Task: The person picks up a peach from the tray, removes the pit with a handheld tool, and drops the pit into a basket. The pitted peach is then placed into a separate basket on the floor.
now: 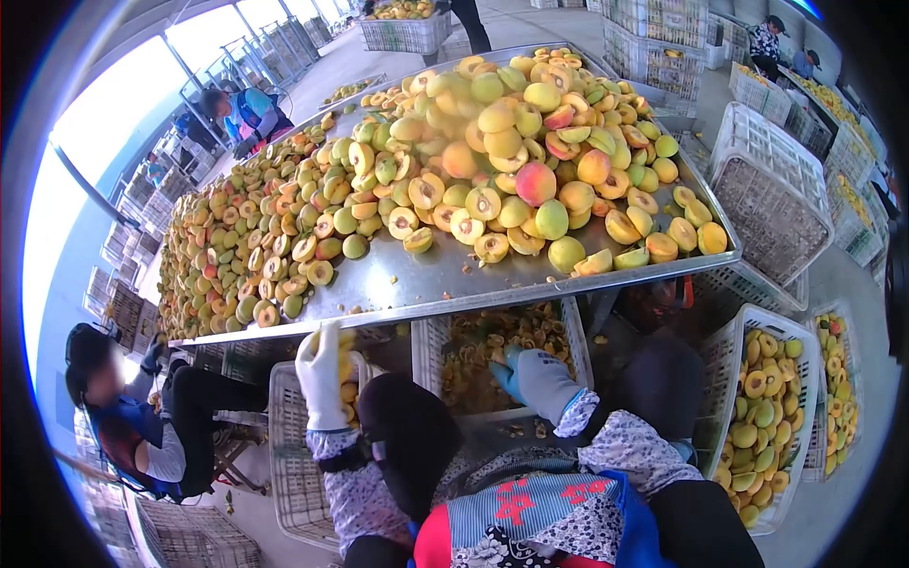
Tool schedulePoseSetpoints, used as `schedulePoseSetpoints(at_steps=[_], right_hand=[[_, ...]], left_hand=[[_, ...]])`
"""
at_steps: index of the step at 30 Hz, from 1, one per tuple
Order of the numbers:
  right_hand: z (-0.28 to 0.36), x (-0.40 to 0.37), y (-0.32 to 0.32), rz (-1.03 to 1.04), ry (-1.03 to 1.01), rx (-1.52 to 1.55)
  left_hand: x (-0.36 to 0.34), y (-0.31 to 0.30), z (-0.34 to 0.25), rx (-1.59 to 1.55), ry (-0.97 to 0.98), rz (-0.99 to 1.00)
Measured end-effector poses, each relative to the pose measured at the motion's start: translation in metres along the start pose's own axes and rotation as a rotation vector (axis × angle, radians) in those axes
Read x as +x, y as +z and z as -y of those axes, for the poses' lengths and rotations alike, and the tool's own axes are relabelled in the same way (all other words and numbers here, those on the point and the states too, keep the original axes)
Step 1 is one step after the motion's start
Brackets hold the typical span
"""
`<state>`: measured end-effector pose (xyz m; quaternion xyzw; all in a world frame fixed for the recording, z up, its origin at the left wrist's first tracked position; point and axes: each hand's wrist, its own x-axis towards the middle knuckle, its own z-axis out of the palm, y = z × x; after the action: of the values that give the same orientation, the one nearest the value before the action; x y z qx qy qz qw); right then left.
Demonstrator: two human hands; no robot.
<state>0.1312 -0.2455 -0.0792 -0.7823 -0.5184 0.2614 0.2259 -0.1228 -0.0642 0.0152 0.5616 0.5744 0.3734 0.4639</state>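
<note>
1. We record the left hand, in a white glove, raised to the table edge with its fingers closed round a yellow peach. The fruit sits just under the rim, above a white crate.
2. The right hand, in a blue-and-white glove, hangs over the pit crate beneath the table. We cannot tell whether it is open or gripping anything.
3. A basket of peach halves stands to the right.
4. A seated person works at the left.
5. The steel table carries a heap of whole and halved peaches.
6. Another worker bends at the far side.
</note>
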Motion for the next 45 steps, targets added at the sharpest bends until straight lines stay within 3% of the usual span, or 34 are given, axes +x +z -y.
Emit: schedulePoseSetpoints(at_steps=[1, 4, 5, 7, 8, 10, 12, 13, 16, 20, 22, 26, 28, 30, 32, 34, 35, 38, 42, 45], right_hand=[[0.006, 0.001, -0.003, -0.083, -0.001, 0.046], [0.012, 0.006, 0.005, -0.178, -0.075, 0.104], [0.012, 0.008, 0.008, -0.193, -0.134, 0.121], [0.023, -0.003, -0.012, -0.16, -0.139, 0.171], [0.027, -0.007, -0.019, -0.126, -0.139, 0.227], [0.028, -0.005, -0.024, -0.119, -0.124, 0.246], [0.03, -0.008, -0.033, -0.073, -0.103, 0.286], [0.025, -0.005, -0.026, -0.17, -0.209, 0.318], [0.025, -0.002, -0.021, -0.128, -0.152, 0.27], [0.025, 0.005, -0.009, -0.241, -0.277, 0.343], [0.031, 0.005, -0.012, -0.437, -0.35, 0.498], [0.042, 0.009, -0.03, -0.457, -0.318, 0.633], [0.052, 0.007, -0.041, -0.492, -0.337, 0.751], [0.05, 0.008, -0.039, -0.445, -0.306, 0.685], [0.053, 0.007, -0.038, -0.365, -0.287, 0.873], [0.053, 0.009, -0.034, -0.345, -0.29, 0.877], [0.052, 0.01, -0.031, -0.327, -0.292, 0.885], [0.045, 0.016, -0.027, -0.329, -0.284, 0.828], [0.041, 0.014, -0.023, -0.473, -0.314, 0.631], [0.041, 0.008, -0.021, -0.413, -0.252, 0.36]], left_hand=[[0.018, -0.016, 0.029, 0.385, 0.409, -0.184], [0.027, 0.006, -0.01, 0.408, 0.515, -0.154], [0.049, 0.023, -0.01, 0.262, 0.419, -0.081], [0.035, 0.07, -0.064, 0.432, 0.418, 0.001], [0.082, 0.083, -0.04, 0.477, 0.582, 0.086], [0.083, 0.125, -0.076, 0.605, 0.32, 0.113], [0.124, 0.155, -0.058, 0.828, 0.237, 0.204], [0.128, 0.165, -0.056, 0.951, 0.268, 0.222], [0.121, 0.17, -0.052, 1.072, 0.321, 0.26], [0.112, 0.146, -0.027, 0.707, 0.495, 0.426], [0.088, 0.134, -0.032, 0.058, 0.293, 0.595], [0.0, 0.12, -0.059, -0.256, 0.198, 0.595], [-0.033, 0.122, -0.057, -0.372, 0.259, 0.647], [-0.053, 0.13, -0.048, -0.402, 0.351, 0.611], [-0.058, 0.14, -0.031, -0.554, 0.264, 0.565], [-0.049, 0.151, -0.01, -0.958, 0.05, 0.603], [-0.044, 0.158, 0.003, -1.077, 0.054, 0.667], [-0.071, 0.165, -0.031, -1.043, 0.078, 0.479], [-0.052, 0.158, -0.012, -1.089, -0.048, 0.478], [-0.053, 0.143, -0.016, -1.082, -0.026, 0.674]])
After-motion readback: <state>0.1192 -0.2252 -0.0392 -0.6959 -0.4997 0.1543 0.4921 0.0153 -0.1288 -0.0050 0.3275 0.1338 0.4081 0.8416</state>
